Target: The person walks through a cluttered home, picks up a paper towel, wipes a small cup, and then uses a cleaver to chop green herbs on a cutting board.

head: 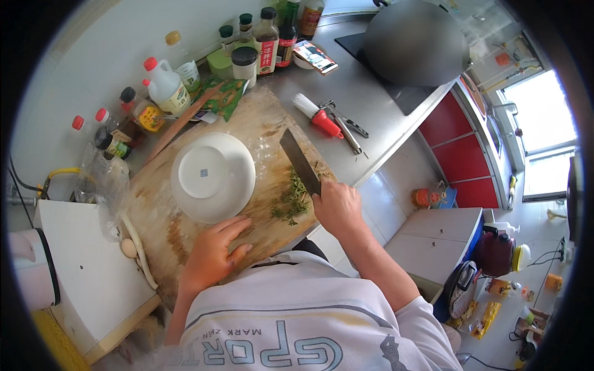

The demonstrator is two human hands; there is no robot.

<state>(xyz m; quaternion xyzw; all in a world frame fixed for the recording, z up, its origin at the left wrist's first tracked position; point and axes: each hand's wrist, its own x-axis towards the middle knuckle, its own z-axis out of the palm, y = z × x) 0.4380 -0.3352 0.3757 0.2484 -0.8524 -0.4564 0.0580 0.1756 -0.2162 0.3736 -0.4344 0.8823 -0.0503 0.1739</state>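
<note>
My right hand (339, 206) grips the handle of a kitchen cleaver (300, 160), its blade standing over a pile of chopped green herbs (294, 197) at the right of the wooden cutting board (158, 204). My left hand (218, 250) rests on the near part of the board with its fingers apart. Its fingertips are close to the rim of an upturned white bowl or plate (239, 162); whether they touch it I cannot tell. White flour-like powder dusts the board between the dish and the blade.
Behind the board stand several sauce bottles (267, 46), a white jug (167, 88) and a green packet (227, 99). A red-handled brush (325, 123) and a peeler (345, 130) lie on the steel counter (320, 83). A phone (316, 55) leans on a small bowl; an egg (128, 248) sits left.
</note>
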